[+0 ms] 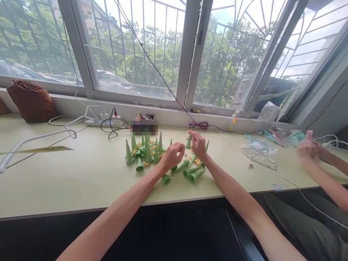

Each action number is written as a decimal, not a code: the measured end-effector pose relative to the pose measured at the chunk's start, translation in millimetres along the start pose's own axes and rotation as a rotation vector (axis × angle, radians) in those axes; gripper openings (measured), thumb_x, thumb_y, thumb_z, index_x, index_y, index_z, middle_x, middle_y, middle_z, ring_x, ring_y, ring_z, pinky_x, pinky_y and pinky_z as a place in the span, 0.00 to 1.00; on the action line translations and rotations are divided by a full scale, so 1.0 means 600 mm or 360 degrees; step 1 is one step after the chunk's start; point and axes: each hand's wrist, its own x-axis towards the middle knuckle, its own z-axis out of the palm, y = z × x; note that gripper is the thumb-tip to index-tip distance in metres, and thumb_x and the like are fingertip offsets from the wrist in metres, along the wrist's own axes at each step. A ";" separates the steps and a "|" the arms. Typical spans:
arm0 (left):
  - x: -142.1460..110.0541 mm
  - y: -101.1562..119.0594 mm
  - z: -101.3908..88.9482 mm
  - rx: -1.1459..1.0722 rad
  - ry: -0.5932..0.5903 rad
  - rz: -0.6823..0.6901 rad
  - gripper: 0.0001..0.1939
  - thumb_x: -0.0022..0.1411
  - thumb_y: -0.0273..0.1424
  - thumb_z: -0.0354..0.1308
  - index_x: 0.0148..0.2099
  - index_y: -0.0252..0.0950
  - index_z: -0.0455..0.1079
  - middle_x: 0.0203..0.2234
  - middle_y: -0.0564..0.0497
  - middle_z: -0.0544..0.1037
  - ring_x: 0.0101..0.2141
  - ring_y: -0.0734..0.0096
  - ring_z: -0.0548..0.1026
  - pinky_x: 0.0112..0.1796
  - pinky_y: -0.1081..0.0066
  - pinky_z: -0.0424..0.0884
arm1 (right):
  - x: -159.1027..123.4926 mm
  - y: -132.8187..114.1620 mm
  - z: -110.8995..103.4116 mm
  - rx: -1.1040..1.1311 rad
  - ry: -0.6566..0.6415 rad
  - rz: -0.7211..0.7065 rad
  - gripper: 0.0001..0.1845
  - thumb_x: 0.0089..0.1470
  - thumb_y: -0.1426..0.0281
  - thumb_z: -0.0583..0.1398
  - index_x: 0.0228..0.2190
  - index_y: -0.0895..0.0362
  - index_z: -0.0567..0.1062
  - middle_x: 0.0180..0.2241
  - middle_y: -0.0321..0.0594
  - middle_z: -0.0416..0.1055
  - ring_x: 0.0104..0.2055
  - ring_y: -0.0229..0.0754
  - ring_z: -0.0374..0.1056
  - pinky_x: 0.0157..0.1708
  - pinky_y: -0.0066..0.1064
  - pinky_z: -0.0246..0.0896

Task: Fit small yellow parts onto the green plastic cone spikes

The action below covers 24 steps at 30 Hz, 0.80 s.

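Near the middle of the table, my left hand [175, 156] is closed, its fingers curled toward the right; whatever they may hold is hidden. My right hand [198, 145] bends down beside it, with its fingertips closed at the top of an upright green plastic cone [188, 142]. Several more green cones [160, 143] stand in a group to the left of my hands. Below my hands, other green cones [196, 175] lie on their sides, hollow ends facing me. Small yellow fittings [198, 162] are scattered among the cones.
A small open box [146, 119] stands behind the cones, near a power strip [104, 122] with cables. A brown bag [30, 100] sits at the far left. To the right are a bottle [233, 120], a coiled white cable [258, 157], plastic bags [261, 144] and another person's hands [310, 150].
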 end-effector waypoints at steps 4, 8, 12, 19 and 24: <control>-0.002 -0.014 0.011 0.0077 -0.0203 -0.0155 0.12 0.66 0.32 0.47 0.33 0.34 0.69 0.30 0.47 0.74 0.30 0.71 0.72 0.34 0.70 0.69 | -0.003 0.000 0.004 0.0005 -0.0060 0.0006 0.16 0.62 0.72 0.47 0.43 0.57 0.73 0.35 0.43 0.75 0.33 0.40 0.73 0.40 0.33 0.66; 0.000 -0.010 0.009 0.0221 -0.0350 -0.0312 0.17 0.67 0.35 0.44 0.30 0.35 0.69 0.25 0.47 0.74 0.28 0.68 0.71 0.32 0.69 0.66 | -0.005 -0.001 0.008 0.0034 -0.0097 -0.0005 0.15 0.63 0.72 0.48 0.41 0.57 0.73 0.37 0.43 0.75 0.31 0.38 0.72 0.39 0.32 0.66; 0.002 -0.002 0.003 0.0220 -0.0444 -0.0445 0.18 0.67 0.37 0.43 0.35 0.35 0.70 0.28 0.46 0.77 0.30 0.65 0.74 0.33 0.69 0.66 | -0.007 0.002 0.012 0.0056 -0.0124 -0.0006 0.15 0.63 0.71 0.48 0.41 0.57 0.73 0.37 0.43 0.75 0.30 0.38 0.72 0.38 0.32 0.66; 0.001 -0.004 0.001 0.0145 -0.0495 -0.0636 0.20 0.65 0.42 0.48 0.47 0.33 0.70 0.43 0.40 0.78 0.45 0.58 0.75 0.45 0.64 0.69 | -0.007 0.006 0.016 0.0066 -0.0135 0.0009 0.15 0.63 0.70 0.49 0.41 0.58 0.74 0.37 0.44 0.75 0.31 0.38 0.72 0.38 0.32 0.67; 0.001 -0.008 0.000 0.0127 -0.0471 -0.0687 0.21 0.62 0.44 0.53 0.48 0.34 0.70 0.43 0.41 0.79 0.45 0.57 0.76 0.45 0.62 0.69 | -0.006 0.006 0.016 0.0067 -0.0133 -0.0020 0.15 0.63 0.68 0.50 0.41 0.57 0.75 0.38 0.45 0.75 0.37 0.41 0.72 0.39 0.33 0.68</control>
